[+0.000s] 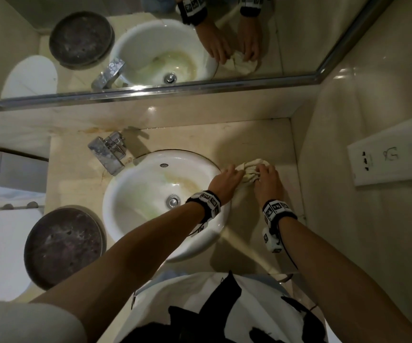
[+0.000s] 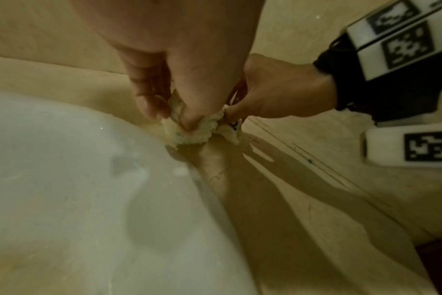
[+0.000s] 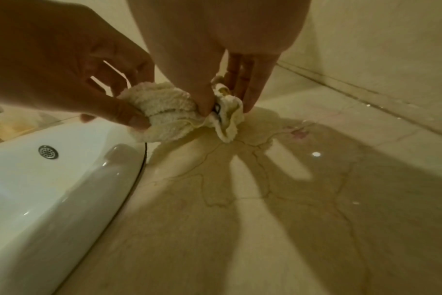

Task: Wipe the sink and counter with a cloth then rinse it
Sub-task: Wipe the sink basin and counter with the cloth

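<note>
Both hands are bunching a cream terry cloth (image 3: 169, 111) just above the marble counter (image 3: 240, 219), the right hand (image 3: 215, 49) pinching its right-hand folds from above while the left hand (image 3: 63, 65) is curling its fingers round the left end. A loose corner is hanging below the grip, touching or nearly touching the counter. To the left of the grip, the white sink (image 3: 50, 179) rim is curving past, its small round overflow grille (image 3: 48, 152) showing.

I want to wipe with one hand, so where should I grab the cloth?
Probably from above, palm over the bunched middle of the cloth. It sits crumpled on the counter right of the sink, gripped by left hand and right hand.
</note>
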A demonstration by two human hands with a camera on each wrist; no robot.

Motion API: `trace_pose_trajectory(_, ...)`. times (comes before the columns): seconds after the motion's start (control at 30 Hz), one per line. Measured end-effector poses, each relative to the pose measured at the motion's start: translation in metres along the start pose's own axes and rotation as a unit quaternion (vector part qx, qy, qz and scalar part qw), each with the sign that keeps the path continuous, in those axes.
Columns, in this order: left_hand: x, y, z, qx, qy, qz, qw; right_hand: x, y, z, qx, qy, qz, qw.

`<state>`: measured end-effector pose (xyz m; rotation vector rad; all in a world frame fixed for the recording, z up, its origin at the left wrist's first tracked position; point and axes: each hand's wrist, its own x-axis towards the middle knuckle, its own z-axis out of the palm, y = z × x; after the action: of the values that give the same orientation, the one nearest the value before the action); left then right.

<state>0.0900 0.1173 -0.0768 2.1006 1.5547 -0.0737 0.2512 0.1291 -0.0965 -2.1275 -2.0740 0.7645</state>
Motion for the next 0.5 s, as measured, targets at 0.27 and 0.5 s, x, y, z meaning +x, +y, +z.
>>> trace_pose_trajectory(0.27,-0.034,0.035,0.012,-0.017,0.000,0.078,0.997,-0.064,0.034,-0.008,0.023,0.048,0.018,0.998)
trace_pose_trajectory(0.5,-0.059,0.076,0.036,0.007,-0.058,0.133,0.989,-0.128,0.071,-0.006,-0.006,0.033,0.072,0.997)
